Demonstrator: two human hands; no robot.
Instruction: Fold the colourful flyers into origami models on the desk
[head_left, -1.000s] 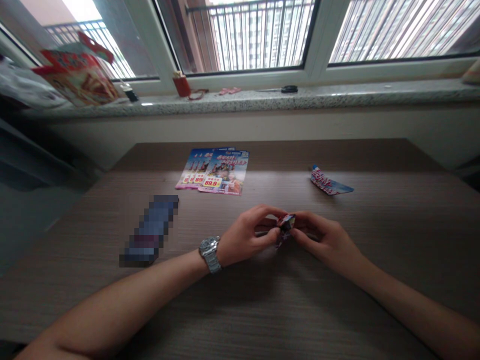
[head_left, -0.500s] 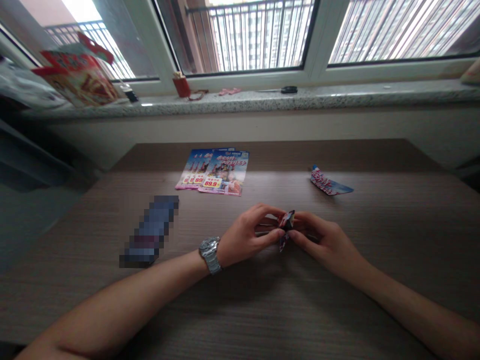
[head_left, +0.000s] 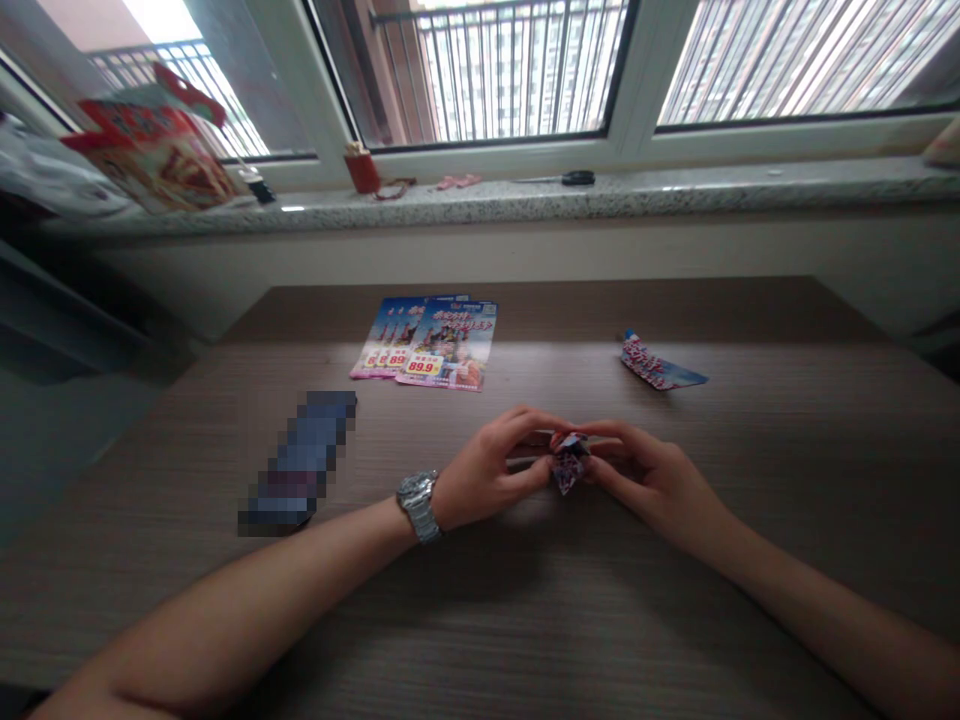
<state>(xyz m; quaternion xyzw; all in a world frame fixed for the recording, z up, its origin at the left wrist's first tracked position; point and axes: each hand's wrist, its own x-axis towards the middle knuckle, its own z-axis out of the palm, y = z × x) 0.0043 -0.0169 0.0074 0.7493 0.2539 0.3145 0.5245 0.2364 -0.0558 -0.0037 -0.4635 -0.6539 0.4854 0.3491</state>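
Note:
A small piece of folded printed paper point(head_left: 570, 468) is held between both hands above the table point(head_left: 480, 620). My left hand point(head_left: 499, 465), with a metal watch point(head_left: 421, 505) on its wrist, pinches the paper's left side. From the right, my right hand point(head_left: 641, 470) grips it with thumb and fingers. Its folds open toward me, and a pointed flap hangs at the bottom. Beyond my right hand lies another folded paper piece point(head_left: 660, 368), blue with a red and white pattern.
Several printed flyers point(head_left: 450, 345) overlap at the table's far middle. A pixelated dark flat object point(head_left: 300, 460) lies to the left. On the stone windowsill point(head_left: 675, 205) are a red and white bag point(head_left: 165, 150), a small red container point(head_left: 362, 170) and a dark-handled tool point(head_left: 577, 178).
The folded paper has turned and spread between my fingers, showing more of its patterned lower flap. Both hands keep nearly the same place.

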